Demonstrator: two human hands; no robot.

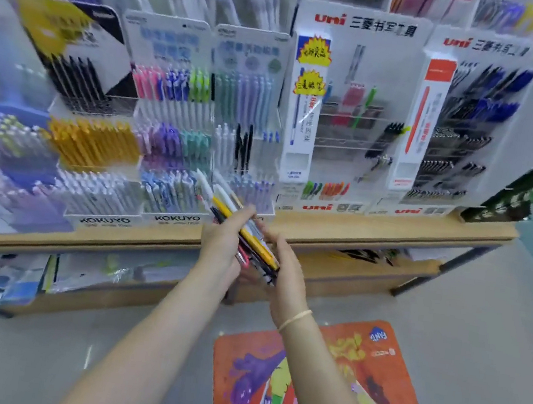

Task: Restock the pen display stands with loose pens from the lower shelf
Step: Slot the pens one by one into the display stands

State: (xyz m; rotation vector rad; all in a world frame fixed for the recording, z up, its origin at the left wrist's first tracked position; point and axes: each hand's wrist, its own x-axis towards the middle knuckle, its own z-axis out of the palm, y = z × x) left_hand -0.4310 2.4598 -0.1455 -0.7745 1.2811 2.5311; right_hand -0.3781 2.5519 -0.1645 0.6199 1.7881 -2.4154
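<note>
A bundle of loose pens (247, 233), yellow, white, black and pink among them, lies slanted between my two hands in front of the upper shelf. My left hand (224, 242) grips the bundle from the left with its fingers curled over the top. My right hand (285, 265) holds the lower end from the right. Behind the bundle stand the Kokuyo pen display stands (164, 141) with rows of coloured pens. To the right are the Uni pen display stands (347, 117), partly filled. The lower shelf (351, 267) runs beneath, with loose pens (363, 255) lying on its right part.
The wooden upper shelf edge (390, 230) runs across the middle. Plastic packets (11, 273) lie on the lower shelf at the left. An orange printed floor mat (320, 378) is on the grey floor by my arms. A dark metal shelf leg (446, 269) stands at the right.
</note>
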